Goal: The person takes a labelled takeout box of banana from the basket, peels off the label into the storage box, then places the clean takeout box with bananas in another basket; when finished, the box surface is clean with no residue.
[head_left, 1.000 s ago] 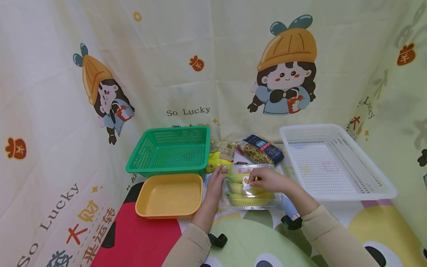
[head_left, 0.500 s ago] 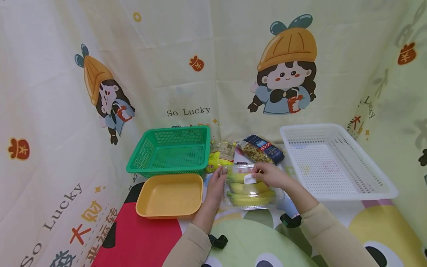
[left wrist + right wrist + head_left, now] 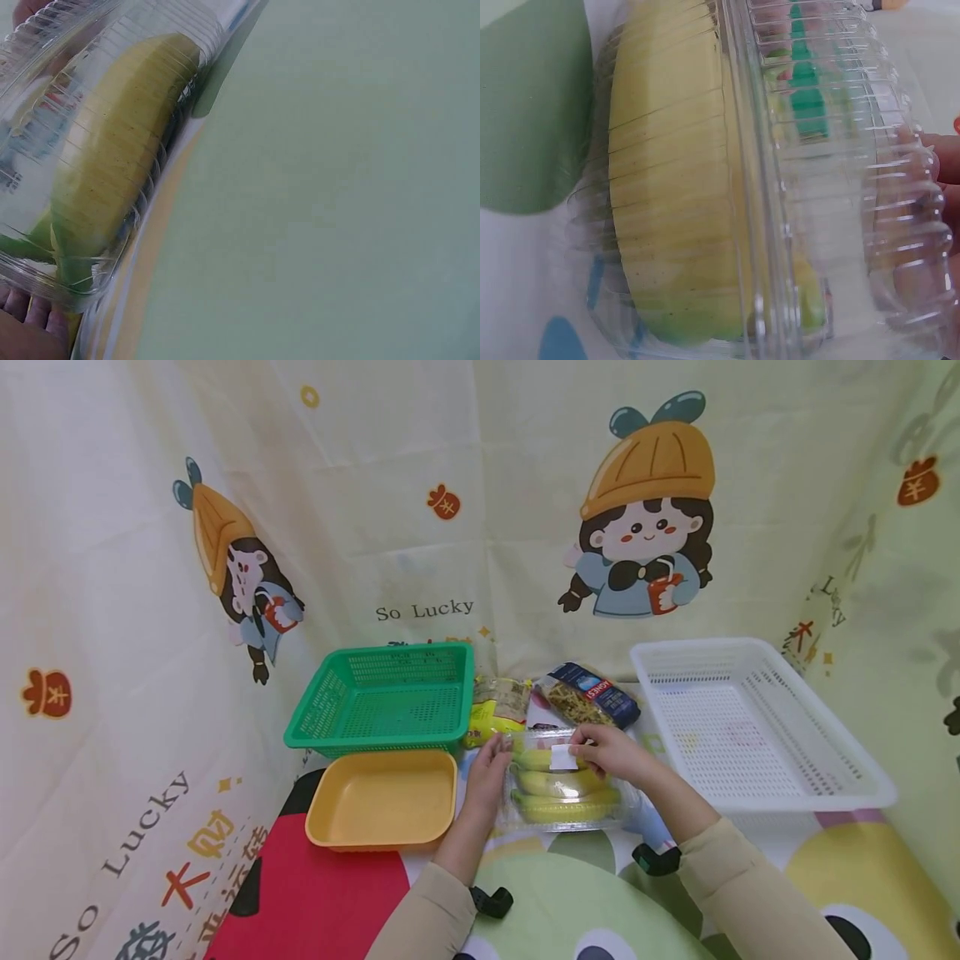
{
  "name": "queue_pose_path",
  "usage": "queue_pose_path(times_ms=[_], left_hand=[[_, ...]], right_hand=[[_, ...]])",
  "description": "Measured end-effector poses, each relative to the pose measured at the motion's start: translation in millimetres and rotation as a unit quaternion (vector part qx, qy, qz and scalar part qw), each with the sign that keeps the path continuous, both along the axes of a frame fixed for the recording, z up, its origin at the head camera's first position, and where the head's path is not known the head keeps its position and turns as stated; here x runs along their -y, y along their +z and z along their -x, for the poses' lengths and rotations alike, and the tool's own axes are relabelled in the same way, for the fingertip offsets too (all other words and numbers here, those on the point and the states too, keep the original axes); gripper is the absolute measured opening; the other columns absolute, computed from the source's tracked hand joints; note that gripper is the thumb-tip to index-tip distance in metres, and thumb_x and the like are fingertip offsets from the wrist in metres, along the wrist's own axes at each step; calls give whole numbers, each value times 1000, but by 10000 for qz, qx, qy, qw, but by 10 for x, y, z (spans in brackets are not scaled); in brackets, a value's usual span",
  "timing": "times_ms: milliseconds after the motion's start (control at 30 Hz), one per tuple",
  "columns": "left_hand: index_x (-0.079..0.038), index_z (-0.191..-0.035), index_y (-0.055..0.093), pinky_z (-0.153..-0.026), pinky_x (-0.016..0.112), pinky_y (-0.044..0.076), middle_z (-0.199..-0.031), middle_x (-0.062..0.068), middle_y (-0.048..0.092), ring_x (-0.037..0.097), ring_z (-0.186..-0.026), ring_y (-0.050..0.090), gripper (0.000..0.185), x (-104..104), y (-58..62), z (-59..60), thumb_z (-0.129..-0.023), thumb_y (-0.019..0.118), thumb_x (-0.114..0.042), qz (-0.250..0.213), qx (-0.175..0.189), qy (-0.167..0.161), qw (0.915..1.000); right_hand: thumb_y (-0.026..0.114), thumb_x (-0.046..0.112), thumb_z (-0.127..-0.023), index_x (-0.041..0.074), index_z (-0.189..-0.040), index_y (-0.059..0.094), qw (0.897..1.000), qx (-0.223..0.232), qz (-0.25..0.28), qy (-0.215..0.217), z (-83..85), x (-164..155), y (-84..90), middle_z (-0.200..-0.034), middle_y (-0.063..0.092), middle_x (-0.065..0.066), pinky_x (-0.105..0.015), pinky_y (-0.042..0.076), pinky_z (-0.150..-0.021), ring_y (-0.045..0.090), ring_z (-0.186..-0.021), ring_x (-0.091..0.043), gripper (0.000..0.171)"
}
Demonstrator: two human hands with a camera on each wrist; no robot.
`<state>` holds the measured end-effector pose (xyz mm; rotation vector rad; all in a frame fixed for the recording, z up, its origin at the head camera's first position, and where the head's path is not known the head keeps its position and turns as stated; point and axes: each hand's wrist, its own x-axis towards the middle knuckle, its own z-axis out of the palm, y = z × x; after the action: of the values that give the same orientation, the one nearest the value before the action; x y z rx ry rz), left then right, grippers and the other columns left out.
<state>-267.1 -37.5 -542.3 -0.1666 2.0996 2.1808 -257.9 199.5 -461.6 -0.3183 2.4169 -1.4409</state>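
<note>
"Where were the bananas [image 3: 561,783]?"

"Inside a clear box [image 3: 567,827], which lay on the cloth-covered bench [image 3: 555,889] between the two hands."

"And the left hand [image 3: 486,781]?"

"Its fingers rested — loose, not clenched — against the box's left end."

"The right hand [image 3: 613,755]?"

"Thumb and finger pinched a white label [image 3: 562,758] at its right edge, over the upper bananas."

"What stood round about?"

"An orange tub [image 3: 381,802] to the left, with a green basket [image 3: 397,714] just behind it. A yellow packet [image 3: 498,710] and a pasta bag [image 3: 588,695] lay beyond the box — and a white basket [image 3: 720,727] stood to the right."
</note>
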Motion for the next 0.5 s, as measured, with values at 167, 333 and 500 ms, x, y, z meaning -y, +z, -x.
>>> queue_pose_path(times_ms=[167, 333, 500], left_hand=[[-23, -149, 45, -121, 44, 28, -154, -2, 46, 24, -147, 35, 57, -3, 6, -1, -94, 57, -31, 83, 62, 58, 9999], [-22, -150, 44, -121, 45, 27, -156, -2, 42, 24, -147, 34, 56, -11, 13, -4, -96, 56, -28, -17, 36, 36, 10000], [-21, -150, 43, -121, 46, 28, -155, -1, 44, 25, -146, 36, 57, -16, 20, -11, -95, 55, -28, -39, 51, 29, 10000]], right_hand=[[57, 20, -100, 1, -98, 57, 9998, 103, 114, -157, 0, 5, -1, -64, 47, -4, -31, 44, -50, 44, -54, -17, 19], [54, 22, -101, 1, -101, 55, 9984, 261, 434, -249, 12, -20, 36, -65, 50, -5, -32, 46, -50, 47, -54, -17, 20], [47, 18, -104, -1, -107, 48, 9885, 456, 1213, -782, 57, -139, 66, -67, 51, -5, -32, 48, -50, 50, -56, -16, 19]])
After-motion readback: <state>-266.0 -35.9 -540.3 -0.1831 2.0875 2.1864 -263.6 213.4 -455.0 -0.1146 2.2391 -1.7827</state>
